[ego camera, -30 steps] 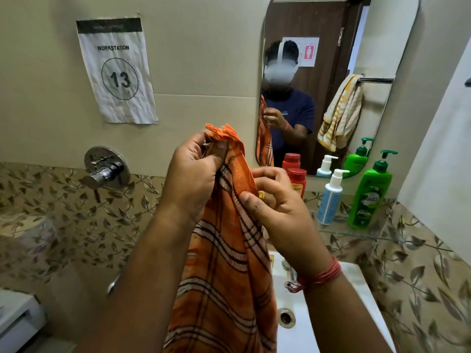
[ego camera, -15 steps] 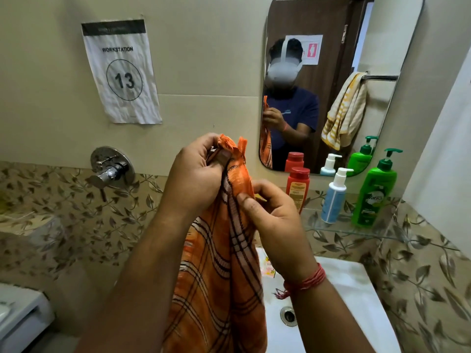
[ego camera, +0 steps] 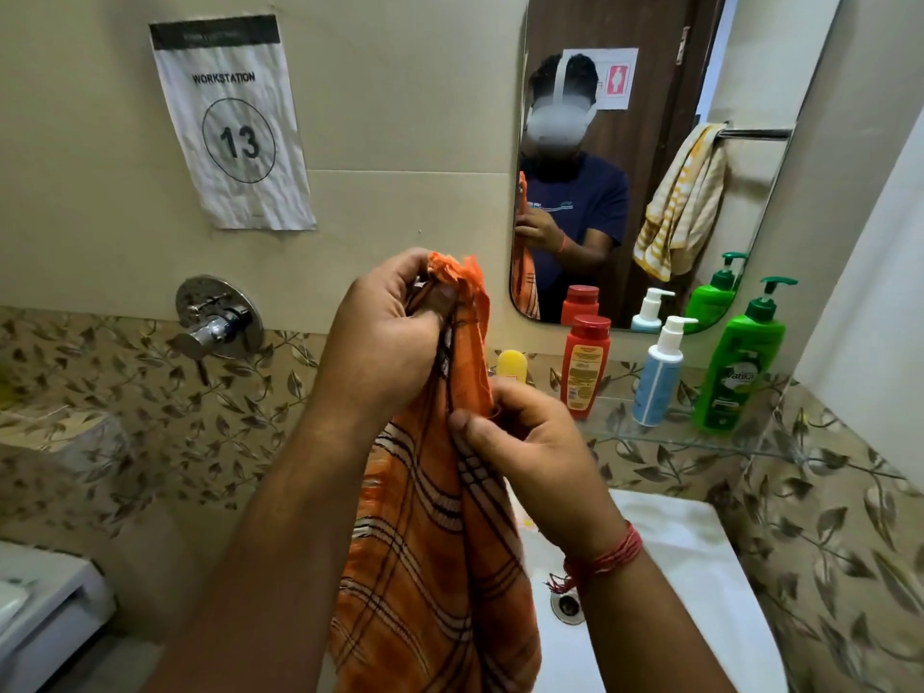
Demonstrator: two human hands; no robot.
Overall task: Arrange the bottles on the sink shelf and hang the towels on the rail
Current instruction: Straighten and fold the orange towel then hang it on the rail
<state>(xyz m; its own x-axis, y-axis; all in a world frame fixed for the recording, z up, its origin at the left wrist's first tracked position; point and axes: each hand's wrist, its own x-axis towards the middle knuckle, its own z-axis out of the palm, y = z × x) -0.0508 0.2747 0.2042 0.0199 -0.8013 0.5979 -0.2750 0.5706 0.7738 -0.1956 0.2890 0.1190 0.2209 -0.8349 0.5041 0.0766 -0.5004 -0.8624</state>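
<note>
Both hands pinch the orange towel above the sink point(ego camera: 700, 567): left hand point(ego camera: 385, 337) grips its top, right hand point(ego camera: 520, 442) just below. If a grip slips, the orange towel point(ego camera: 440, 542) could drop into the sink.

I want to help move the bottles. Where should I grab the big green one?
Probably round the wide middle of the green bottle, coming from the front. It stands upright at the right end of the glass shelf; the wall is close behind, and its thin pump top looks poor to hold. The blue bottle stands beside it.
</note>
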